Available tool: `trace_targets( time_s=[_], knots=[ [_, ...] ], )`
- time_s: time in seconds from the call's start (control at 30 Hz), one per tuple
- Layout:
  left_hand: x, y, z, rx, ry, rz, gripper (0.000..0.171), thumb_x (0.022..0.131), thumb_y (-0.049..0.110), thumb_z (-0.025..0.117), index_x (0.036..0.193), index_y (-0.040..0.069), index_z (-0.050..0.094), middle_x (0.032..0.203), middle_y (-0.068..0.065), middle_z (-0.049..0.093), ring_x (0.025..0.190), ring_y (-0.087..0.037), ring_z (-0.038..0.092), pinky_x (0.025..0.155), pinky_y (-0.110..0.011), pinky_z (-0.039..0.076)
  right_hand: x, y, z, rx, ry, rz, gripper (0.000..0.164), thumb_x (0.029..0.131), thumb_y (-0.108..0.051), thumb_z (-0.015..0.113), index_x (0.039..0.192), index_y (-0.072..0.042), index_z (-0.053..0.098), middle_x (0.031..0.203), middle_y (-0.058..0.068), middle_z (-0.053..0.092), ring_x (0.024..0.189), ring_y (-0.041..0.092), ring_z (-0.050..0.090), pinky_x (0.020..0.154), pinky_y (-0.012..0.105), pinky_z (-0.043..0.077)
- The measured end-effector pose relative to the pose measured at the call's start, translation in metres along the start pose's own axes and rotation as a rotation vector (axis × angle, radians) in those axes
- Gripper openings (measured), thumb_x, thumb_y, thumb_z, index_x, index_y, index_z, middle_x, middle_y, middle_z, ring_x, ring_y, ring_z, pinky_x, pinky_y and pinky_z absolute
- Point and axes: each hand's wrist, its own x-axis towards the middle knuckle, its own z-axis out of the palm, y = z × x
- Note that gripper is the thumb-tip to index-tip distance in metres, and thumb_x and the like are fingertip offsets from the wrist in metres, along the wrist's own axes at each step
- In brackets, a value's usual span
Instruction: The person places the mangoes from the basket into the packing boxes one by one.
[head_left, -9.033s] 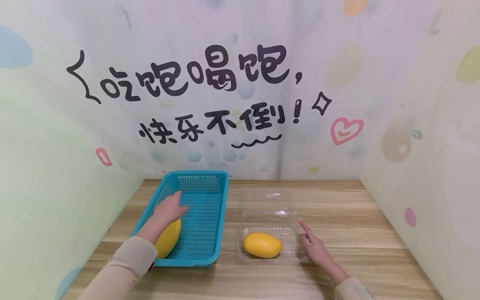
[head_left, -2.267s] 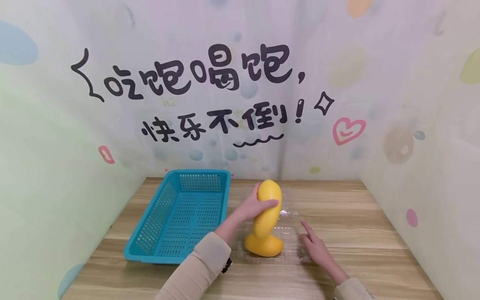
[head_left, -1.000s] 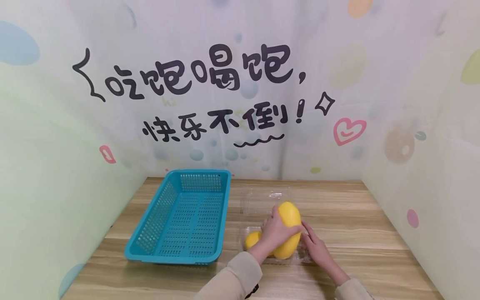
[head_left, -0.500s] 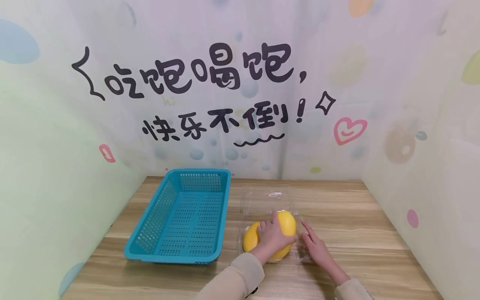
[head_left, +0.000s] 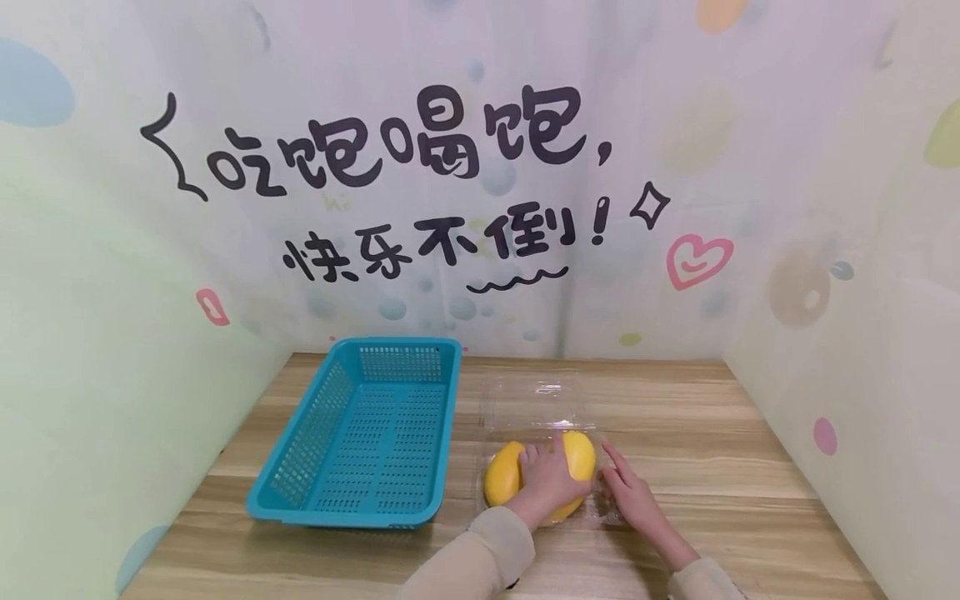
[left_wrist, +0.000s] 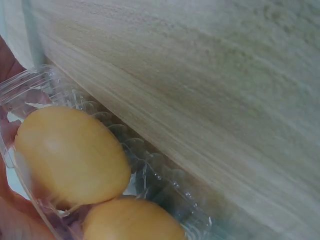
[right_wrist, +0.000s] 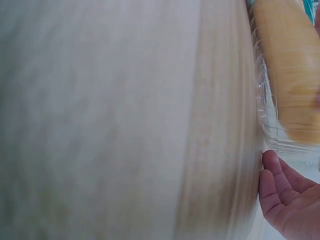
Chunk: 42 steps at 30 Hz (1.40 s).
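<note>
Two mangoes lie side by side in a clear plastic clamshell box (head_left: 606, 510), whose lid (head_left: 531, 403) is folded back behind it. My left hand (head_left: 546, 478) grips the right mango (head_left: 579, 455), thumb on its right side and fingers between the two fruits. The left mango (head_left: 503, 473) sits tilted against the box's left side. Beside the right wall, my right hand (head_left: 633, 502) rests with its index finger stretched along the box. In the right wrist view that hand's relaxed fingers (right_wrist: 270, 187) are at the box's corner; whether they pinch its edge is not visible.
A blue perforated basket (head_left: 438, 417) stands on the left of the wooden table (head_left: 675, 417), with nothing visible inside it. A patterned backdrop (head_left: 600, 325) with black lettering encloses the table at the back and sides.
My left hand has carried the second mango from the basket and lowered it into the box's right side. The first mango has turned more upright towards the left. My right hand has stayed put.
</note>
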Motion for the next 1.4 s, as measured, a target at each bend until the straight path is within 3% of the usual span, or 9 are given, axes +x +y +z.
trace_targets(
  time_s=[0.77, 0.93, 1.17, 1.4],
  knots=[
    [-0.002, 0.004, 0.003, 0.146, -0.016, -0.001, 0.093, 0.067, 0.064, 0.065, 0.138, 0.012, 0.033, 0.114, -0.012, 0.055, 0.105, -0.028, 0.044, 0.089, -0.038, 0.028, 0.002, 0.002, 0.001, -0.007, -0.011, 0.018, 0.047, 0.098, -0.028, 0.039, 0.142, -0.011, 0.032, 0.073, 0.006, 0.051, 0.073, 0.017, 0.048, 0.073, 0.033, 0.038],
    [-0.006, 0.001, 0.000, 0.148, -0.009, 0.038, 0.093, 0.070, 0.067, 0.061, 0.140, 0.013, 0.033, 0.119, -0.011, 0.052, 0.108, -0.027, 0.043, 0.091, -0.038, 0.029, 0.001, 0.002, 0.001, -0.029, -0.009, 0.016, 0.048, 0.098, -0.029, 0.038, 0.142, -0.011, 0.032, 0.075, 0.006, 0.053, 0.076, 0.017, 0.049, 0.075, 0.036, 0.038],
    [-0.011, -0.011, -0.004, 0.174, 0.072, 0.125, 0.091, 0.071, 0.068, 0.059, 0.140, 0.015, 0.034, 0.111, -0.007, 0.054, 0.099, -0.022, 0.044, 0.086, -0.035, 0.032, 0.001, 0.003, 0.000, -0.006, -0.015, 0.027, 0.048, 0.098, -0.029, 0.039, 0.142, -0.011, 0.031, 0.073, 0.005, 0.050, 0.068, 0.016, 0.046, 0.070, 0.032, 0.037],
    [-0.014, -0.027, -0.012, 0.145, 0.186, 0.192, 0.070, 0.078, 0.059, 0.057, 0.131, 0.015, 0.043, 0.111, -0.006, 0.054, 0.098, -0.023, 0.046, 0.083, -0.034, 0.034, 0.001, 0.002, 0.000, -0.013, -0.022, 0.035, 0.050, 0.098, -0.032, 0.038, 0.143, -0.012, 0.030, 0.075, 0.005, 0.051, 0.072, 0.015, 0.047, 0.072, 0.033, 0.038]
  ],
)
